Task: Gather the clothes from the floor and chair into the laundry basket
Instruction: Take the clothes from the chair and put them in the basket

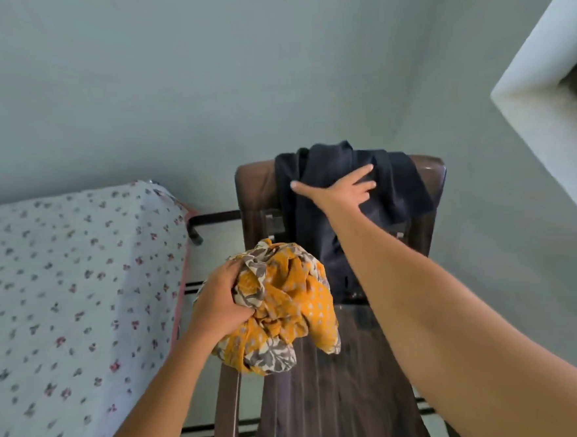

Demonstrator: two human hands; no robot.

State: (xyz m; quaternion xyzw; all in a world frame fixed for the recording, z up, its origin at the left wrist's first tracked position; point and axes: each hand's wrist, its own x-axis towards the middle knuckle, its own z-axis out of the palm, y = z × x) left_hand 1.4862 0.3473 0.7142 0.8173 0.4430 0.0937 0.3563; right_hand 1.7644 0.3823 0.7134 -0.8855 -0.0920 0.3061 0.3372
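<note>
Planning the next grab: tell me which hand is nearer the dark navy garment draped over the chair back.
Right. The right hand lies flat on the dark navy garment; the left hand is lower, clutching the bunched mustard floral cloth.

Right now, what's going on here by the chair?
A person is collecting clothes. The left hand grips a bunched-up mustard-yellow and grey floral cloth above the seat of the dark brown chair. The right hand lies spread on a dark navy garment draped over the chair's backrest and has not closed on it. A bed with a floral sheet stands on the left. No laundry basket is in view.
</note>
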